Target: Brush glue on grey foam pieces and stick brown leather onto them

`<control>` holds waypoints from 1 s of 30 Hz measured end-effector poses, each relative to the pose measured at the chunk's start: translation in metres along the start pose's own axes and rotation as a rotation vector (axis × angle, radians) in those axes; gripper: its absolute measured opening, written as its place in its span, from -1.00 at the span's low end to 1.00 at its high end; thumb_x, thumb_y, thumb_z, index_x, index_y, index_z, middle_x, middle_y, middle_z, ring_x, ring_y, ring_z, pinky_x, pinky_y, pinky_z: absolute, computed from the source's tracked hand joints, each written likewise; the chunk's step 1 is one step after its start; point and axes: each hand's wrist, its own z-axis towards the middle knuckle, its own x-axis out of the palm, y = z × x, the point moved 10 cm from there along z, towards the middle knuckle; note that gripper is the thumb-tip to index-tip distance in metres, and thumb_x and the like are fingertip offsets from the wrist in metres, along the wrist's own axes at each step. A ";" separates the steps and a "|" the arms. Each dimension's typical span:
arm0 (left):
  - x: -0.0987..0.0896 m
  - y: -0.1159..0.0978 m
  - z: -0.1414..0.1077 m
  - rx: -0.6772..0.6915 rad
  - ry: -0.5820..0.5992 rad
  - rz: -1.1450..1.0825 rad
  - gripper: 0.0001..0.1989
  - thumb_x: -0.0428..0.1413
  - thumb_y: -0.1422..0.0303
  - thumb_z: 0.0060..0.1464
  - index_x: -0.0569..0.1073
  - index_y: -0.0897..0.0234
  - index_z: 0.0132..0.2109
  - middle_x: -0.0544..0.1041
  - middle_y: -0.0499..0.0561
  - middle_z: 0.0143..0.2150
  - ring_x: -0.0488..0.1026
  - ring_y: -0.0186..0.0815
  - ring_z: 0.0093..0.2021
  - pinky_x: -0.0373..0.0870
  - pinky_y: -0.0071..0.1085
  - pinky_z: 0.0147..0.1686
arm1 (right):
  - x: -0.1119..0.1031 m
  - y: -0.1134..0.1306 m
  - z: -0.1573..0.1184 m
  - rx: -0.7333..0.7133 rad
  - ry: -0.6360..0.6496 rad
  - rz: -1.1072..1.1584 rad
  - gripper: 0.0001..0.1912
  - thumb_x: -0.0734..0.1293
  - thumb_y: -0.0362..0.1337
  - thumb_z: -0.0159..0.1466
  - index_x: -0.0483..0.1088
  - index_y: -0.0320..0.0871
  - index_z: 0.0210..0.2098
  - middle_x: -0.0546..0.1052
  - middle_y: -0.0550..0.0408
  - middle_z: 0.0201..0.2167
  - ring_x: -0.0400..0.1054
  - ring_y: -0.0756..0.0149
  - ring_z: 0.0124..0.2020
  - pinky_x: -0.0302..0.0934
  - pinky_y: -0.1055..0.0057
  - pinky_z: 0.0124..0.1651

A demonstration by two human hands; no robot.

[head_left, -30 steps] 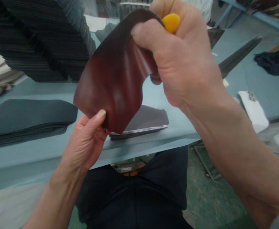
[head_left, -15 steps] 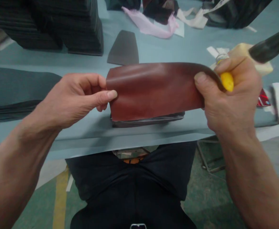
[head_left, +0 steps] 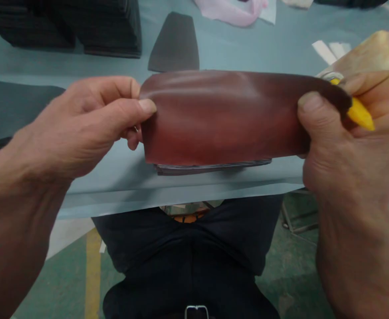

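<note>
A reddish-brown leather piece (head_left: 221, 119) is stretched between my two hands, above a thin stack of dark pieces (head_left: 214, 168) on the table. My left hand (head_left: 95, 119) pinches its left edge between thumb and fingers. The right end is gripped by my right hand (head_left: 354, 119), thumb in front, and curls back there. A yellow-ended tool (head_left: 360, 114) is also tucked in my right hand; most of it is hidden behind the leather and fingers.
Tall stacks of black pieces (head_left: 111, 26) stand at the back left of the blue-covered table (head_left: 98, 190). Behind the leather lies a grey trapezoid piece (head_left: 175, 42). A pink cloth (head_left: 231, 11) is at the back, a pale yellowish block (head_left: 377, 53) at the right.
The leather piece and both hands appear larger and higher, closer to the camera. My right hand has moved rightward, and the leather looks more stretched out. The camera view has shifted slightly.
</note>
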 end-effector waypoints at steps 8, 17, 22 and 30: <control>0.012 0.012 -0.008 -0.054 0.036 -0.025 -0.78 0.34 0.44 0.28 0.53 0.34 -0.34 0.47 -0.15 -0.60 0.32 -0.50 -0.63 0.14 -0.64 -0.65 | -0.002 -0.003 -0.007 0.024 -0.027 -0.087 -0.65 0.50 0.02 0.23 0.33 -0.05 -0.34 0.32 0.21 -0.41 0.13 0.39 -0.43 0.04 0.24 -0.24; 0.019 0.012 -0.007 0.009 0.075 0.085 -0.77 0.37 0.38 0.21 0.49 0.34 -0.31 0.41 -0.23 -0.52 0.31 -0.58 -0.54 0.25 -0.65 -0.48 | -0.001 -0.021 -0.015 -0.019 -0.032 -0.104 -0.45 0.48 0.29 0.27 0.45 -0.10 -0.27 0.39 0.19 -0.35 0.25 0.40 -0.38 0.14 0.27 -0.24; 0.018 0.013 -0.008 0.055 0.050 0.184 -0.44 0.34 -0.16 0.14 0.49 0.29 -0.26 0.40 -0.20 -0.45 0.31 -0.54 -0.49 0.37 -0.49 -0.37 | 0.000 -0.029 -0.015 -0.004 0.001 -0.076 -0.48 0.50 0.24 0.29 0.46 -0.11 -0.25 0.37 0.21 -0.35 0.25 0.41 -0.38 0.18 0.24 -0.21; 0.010 0.014 -0.007 0.090 -0.024 0.313 -0.38 0.33 -0.19 0.10 0.53 0.38 -0.25 0.47 -0.22 -0.45 0.31 -0.57 -0.46 0.20 -0.52 -0.37 | 0.002 -0.036 -0.016 -0.016 0.045 -0.063 -0.45 0.48 0.29 0.30 0.48 -0.09 -0.21 0.40 0.22 -0.33 0.33 0.39 -0.33 0.22 0.22 -0.17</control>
